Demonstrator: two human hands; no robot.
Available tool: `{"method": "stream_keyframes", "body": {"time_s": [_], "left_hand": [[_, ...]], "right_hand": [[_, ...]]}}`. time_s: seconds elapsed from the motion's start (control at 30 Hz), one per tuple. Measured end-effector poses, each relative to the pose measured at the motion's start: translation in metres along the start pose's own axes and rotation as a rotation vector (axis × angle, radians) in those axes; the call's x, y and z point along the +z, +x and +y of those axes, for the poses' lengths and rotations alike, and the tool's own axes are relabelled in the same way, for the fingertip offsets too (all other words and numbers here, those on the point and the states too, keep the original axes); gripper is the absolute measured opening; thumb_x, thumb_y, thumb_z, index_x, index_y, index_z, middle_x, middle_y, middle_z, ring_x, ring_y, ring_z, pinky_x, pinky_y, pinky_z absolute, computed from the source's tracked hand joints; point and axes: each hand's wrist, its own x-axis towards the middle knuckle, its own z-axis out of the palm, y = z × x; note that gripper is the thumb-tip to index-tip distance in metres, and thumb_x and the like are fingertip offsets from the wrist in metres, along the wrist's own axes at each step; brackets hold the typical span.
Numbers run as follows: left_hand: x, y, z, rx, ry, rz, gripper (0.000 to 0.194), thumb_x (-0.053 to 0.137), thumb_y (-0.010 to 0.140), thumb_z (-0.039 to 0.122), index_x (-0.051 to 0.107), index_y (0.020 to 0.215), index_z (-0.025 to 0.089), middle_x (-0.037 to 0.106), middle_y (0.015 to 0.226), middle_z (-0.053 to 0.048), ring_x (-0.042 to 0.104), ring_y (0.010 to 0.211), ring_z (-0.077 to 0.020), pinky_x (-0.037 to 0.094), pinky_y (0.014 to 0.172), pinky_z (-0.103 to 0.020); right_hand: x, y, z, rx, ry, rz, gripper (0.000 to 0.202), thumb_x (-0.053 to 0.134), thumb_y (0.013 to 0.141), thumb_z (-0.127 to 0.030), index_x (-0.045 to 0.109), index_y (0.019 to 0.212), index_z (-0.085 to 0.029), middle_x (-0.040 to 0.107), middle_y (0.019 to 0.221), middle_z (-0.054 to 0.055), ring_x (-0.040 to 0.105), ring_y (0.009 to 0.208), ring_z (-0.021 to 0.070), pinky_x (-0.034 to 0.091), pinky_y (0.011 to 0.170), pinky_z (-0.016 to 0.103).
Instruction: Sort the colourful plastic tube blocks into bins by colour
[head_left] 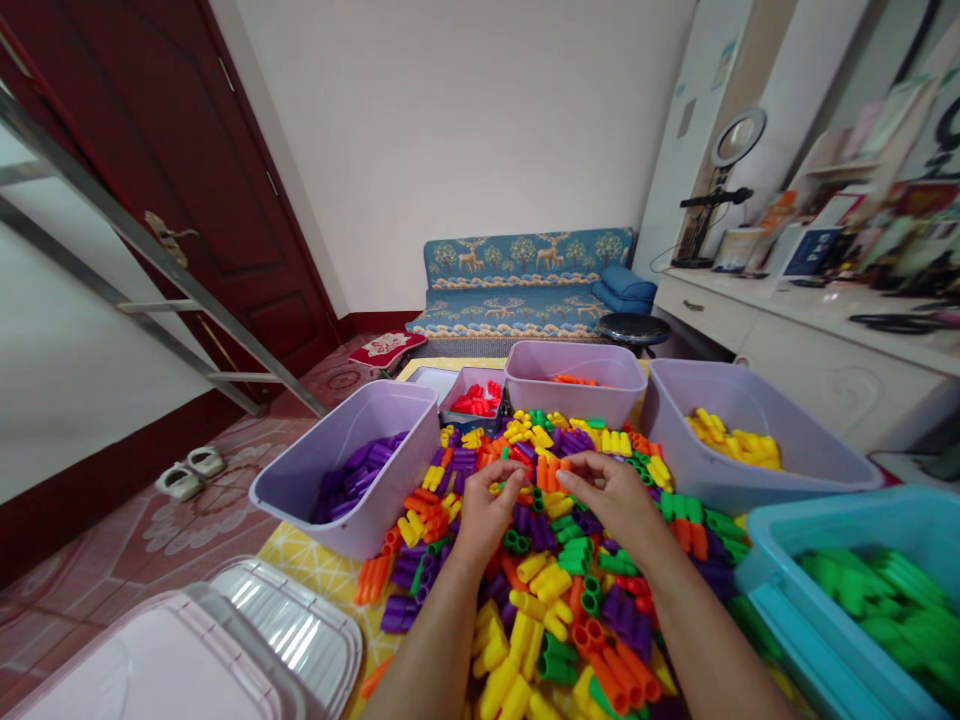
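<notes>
A wide heap of plastic tube-shaped building pieces in purple, yellow, orange, green and red covers the table. Over its middle, my left hand has thumb and forefinger brought together in a pinch; what lies between the tips, if anything, is too small to make out. My right hand grips the right side of an orange tube piece with thumb and forefinger. That piece stands between the two hands, close to the left fingertips.
Around the heap stand lilac bins with purple, orange and yellow pieces. A small box has red pieces, a blue bin green ones. Lids lie front left. Beyond are a sofa and ladder.
</notes>
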Motion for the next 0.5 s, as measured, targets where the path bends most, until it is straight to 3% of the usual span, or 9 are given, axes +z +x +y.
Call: {"method": "stream_keyframes", "body": {"time_s": [0.13, 0.33, 0.5], "left_hand": [[0.000, 0.001, -0.001, -0.008, 0.018, 0.039, 0.019, 0.059, 0.080, 0.031, 0.069, 0.082, 0.014, 0.069, 0.072, -0.003, 0.063, 0.070, -0.0160, 0.048, 0.067, -0.025], [0.000, 0.002, -0.005, -0.006, 0.018, 0.053, 0.020, 0.059, 0.080, 0.031, 0.069, 0.085, 0.015, 0.069, 0.074, -0.003, 0.062, 0.071, -0.0157, 0.047, 0.068, -0.024], [0.000, 0.001, -0.008, -0.017, 0.016, 0.035, 0.019, 0.060, 0.080, 0.031, 0.069, 0.086, 0.015, 0.070, 0.077, -0.004, 0.064, 0.073, -0.0168, 0.049, 0.068, -0.025]], "right_hand": [[-0.007, -0.004, -0.010, 0.033, 0.006, -0.056, 0.023, 0.066, 0.070, -0.034, 0.067, 0.086, -0.017, 0.069, 0.077, 0.003, 0.062, 0.071, 0.0181, 0.049, 0.064, 0.029], [-0.016, -0.016, -0.019, -0.015, -0.168, -0.408, 0.011, 0.063, 0.068, -0.023, 0.069, 0.077, -0.021, 0.063, 0.064, -0.001, 0.055, 0.057, 0.0141, 0.041, 0.051, 0.023], [-0.015, -0.021, -0.018, 0.011, -0.278, -0.478, 0.012, 0.060, 0.067, -0.019, 0.067, 0.076, -0.021, 0.060, 0.059, -0.002, 0.054, 0.054, 0.0135, 0.035, 0.047, 0.021]]}}
